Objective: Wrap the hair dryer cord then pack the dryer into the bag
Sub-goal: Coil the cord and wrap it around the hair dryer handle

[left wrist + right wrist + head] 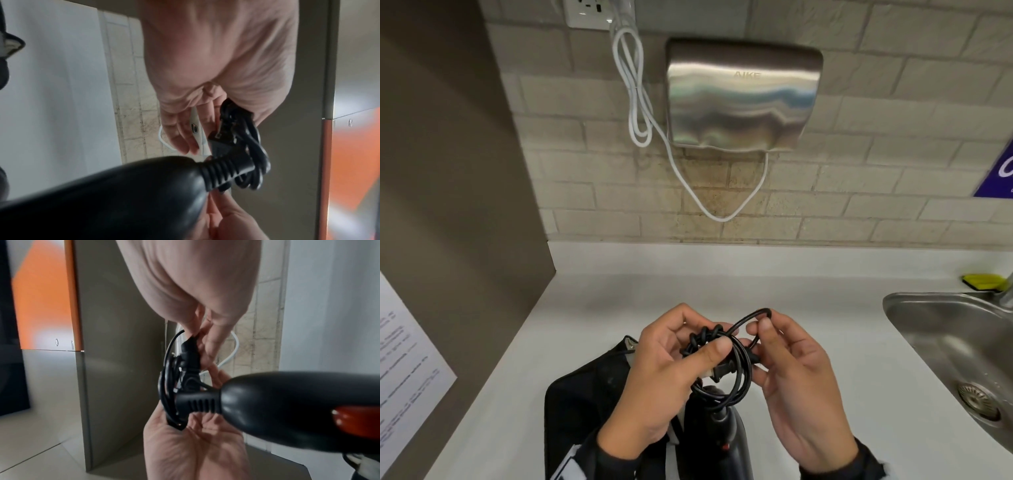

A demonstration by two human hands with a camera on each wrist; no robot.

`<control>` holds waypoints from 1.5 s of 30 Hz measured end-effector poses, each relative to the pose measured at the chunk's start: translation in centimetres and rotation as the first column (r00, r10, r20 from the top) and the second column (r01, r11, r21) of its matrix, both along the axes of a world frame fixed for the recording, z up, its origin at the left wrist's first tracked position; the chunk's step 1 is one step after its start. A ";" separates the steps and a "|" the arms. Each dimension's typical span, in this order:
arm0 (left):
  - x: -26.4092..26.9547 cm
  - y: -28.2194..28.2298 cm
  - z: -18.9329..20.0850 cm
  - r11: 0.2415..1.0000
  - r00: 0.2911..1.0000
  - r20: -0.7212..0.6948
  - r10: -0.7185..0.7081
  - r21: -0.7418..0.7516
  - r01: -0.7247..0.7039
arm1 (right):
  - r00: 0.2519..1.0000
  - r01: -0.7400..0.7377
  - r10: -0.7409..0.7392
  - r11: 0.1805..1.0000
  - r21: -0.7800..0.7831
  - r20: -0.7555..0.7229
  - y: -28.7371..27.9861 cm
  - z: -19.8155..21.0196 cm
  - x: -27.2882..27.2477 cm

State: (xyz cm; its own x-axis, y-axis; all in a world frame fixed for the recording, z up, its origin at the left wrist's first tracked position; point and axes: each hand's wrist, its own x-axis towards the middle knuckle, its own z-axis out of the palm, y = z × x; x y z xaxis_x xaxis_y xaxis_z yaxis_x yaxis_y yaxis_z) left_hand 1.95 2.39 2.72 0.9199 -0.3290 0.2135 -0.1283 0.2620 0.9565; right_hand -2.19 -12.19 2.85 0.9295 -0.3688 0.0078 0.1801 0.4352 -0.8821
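While the left hand (661,370) grips the coiled black cord (722,370) under its thumb, the right hand (787,377) pinches a loose loop above the hair dryer (726,442) and bag (585,404).

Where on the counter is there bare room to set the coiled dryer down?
Bare counter runs between the tiled wall and both hands, and right toward the sink. A narrower bare strip lies left of the bag, by the brown panel. Crowded: the near middle, with bag, hair dryer and cord.
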 end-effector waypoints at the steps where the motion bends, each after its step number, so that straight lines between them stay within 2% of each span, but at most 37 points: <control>1: 0.0 0.1 0.1 1.000 1.000 -0.017 -0.002 -0.005 0.002 | 1.000 0.006 -0.006 1.000 0.004 -0.004 0.0 -0.1 0.0; 5: -0.1 -0.1 0.6 1.000 0.999 -0.033 0.011 -0.019 -0.012 | 0.996 0.085 -0.085 0.996 -0.012 0.007 0.0 -0.3 0.4; 8: -0.2 -0.4 0.6 0.999 1.000 -0.009 0.029 -0.016 -0.030 | 0.995 0.102 -0.102 0.994 0.047 0.010 0.3 -0.1 0.6; 13: -0.4 -0.6 0.6 0.998 0.999 -0.034 0.020 -0.053 -0.022 | 0.999 0.008 0.005 0.964 0.267 -0.048 1.3 -0.1 0.5; 16: -0.2 -0.2 0.3 0.997 0.998 -0.064 0.014 -0.069 -0.019 | 0.991 -0.044 0.079 0.955 0.294 -0.108 1.9 -0.6 0.0; 22: 0.0 0.1 0.3 0.994 0.985 -0.170 -0.039 -0.109 0.020 | 0.982 -0.088 0.108 0.987 0.133 -0.154 3.0 -1.3 -1.1; 28: 0.2 0.1 0.0 0.992 0.981 -0.165 -0.102 -0.090 0.088 | 0.982 -0.139 0.132 0.989 -0.042 -0.139 2.5 -0.5 -1.6; 31: 0.2 0.1 -0.1 0.988 0.970 -0.189 -0.151 -0.063 0.142 | 0.982 -0.134 0.123 0.989 -0.069 -0.146 2.2 -0.4 -1.6; 35: 0.2 0.1 -0.4 0.991 0.970 -0.206 -0.132 -0.035 0.128 | 0.987 -0.108 0.086 0.980 -0.166 -0.134 1.8 -0.9 -1.7; 37: 0.1 0.1 -0.4 0.994 0.972 -0.208 -0.111 -0.036 0.106 | 0.988 -0.129 0.097 0.947 -0.295 -0.120 1.5 -0.9 -2.0; 40: -0.1 0.0 -0.5 0.996 0.977 -0.198 -0.073 -0.056 0.064 | 0.989 -0.147 0.122 0.847 -0.512 -0.081 1.2 -0.9 -2.5; 41: -0.2 -0.2 -0.5 0.997 0.980 -0.190 -0.059 -0.060 0.049 | 0.996 -0.085 0.069 0.806 -0.586 -0.049 1.2 -1.1 -2.7; 43: -0.4 -0.5 -0.4 0.996 0.981 -0.190 -0.046 -0.088 0.030 | 0.979 0.202 -0.140 0.649 -0.733 0.146 1.3 -0.8 -3.4; 44: -0.5 -0.7 -0.3 0.993 0.979 -0.197 -0.053 -0.110 0.032 | 0.939 0.344 -0.188 0.559 -0.754 0.288 1.4 -0.3 -3.9; 45: -0.6 -0.9 -0.2 0.993 0.980 -0.192 -0.051 -0.119 0.028 | 0.908 0.413 -0.152 0.485 -0.771 0.391 1.5 0.1 -4.4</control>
